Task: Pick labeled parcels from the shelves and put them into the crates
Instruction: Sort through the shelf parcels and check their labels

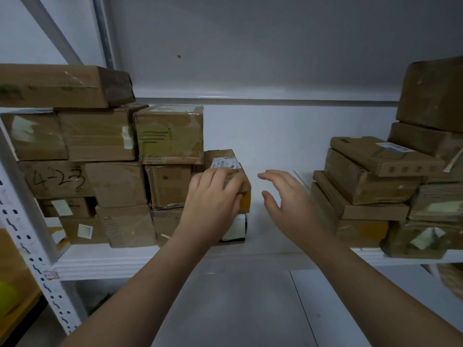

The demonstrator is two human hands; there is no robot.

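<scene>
A small brown parcel [226,160] with a white barcode label on top sits at the right end of the left stack on the white shelf [160,259]. My left hand [213,196] lies over its front top edge, fingers curled on the cardboard. My right hand [288,196] hovers just to the right of that parcel with fingers spread, holding nothing. Under the parcel stands a white box [238,229] with a black edge, partly hidden by my left wrist. No crate is in view.
Stacked cardboard boxes [100,156] fill the shelf's left side, one marked "4-23" [57,179]. Another pile of flat boxes [370,181] stands at the right. A perforated white upright [30,236] frames the left. Bare shelf lies between the two piles.
</scene>
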